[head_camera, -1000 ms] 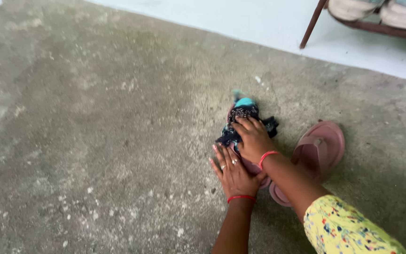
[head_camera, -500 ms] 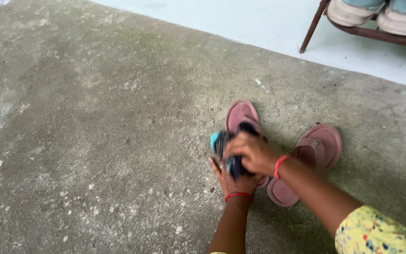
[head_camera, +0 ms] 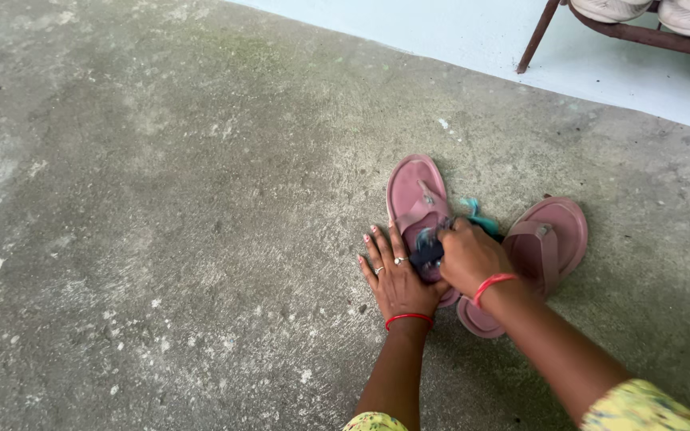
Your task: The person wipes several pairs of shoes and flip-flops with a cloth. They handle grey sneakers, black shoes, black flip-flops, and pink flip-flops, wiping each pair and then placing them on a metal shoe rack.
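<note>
Dark cloth with teal patches (head_camera: 441, 243) bunched on the left pink sandal (head_camera: 414, 191), gripped by the right hand (head_camera: 469, 259) with fingers curled tight around it. Left hand (head_camera: 397, 279) flat, fingers spread, partly on concrete floor (head_camera: 161, 199). Second pink sandal (head_camera: 549, 239) just beside.

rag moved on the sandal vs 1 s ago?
Yes. The cloth in the right hand slid from the toe of the left sandal back toward its heel.

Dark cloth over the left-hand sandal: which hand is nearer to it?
Right. The right hand grips the dark cloth and presses it on the pink sandal. The left hand lies flat beside it, on the sandal's edge and the floor.
</note>
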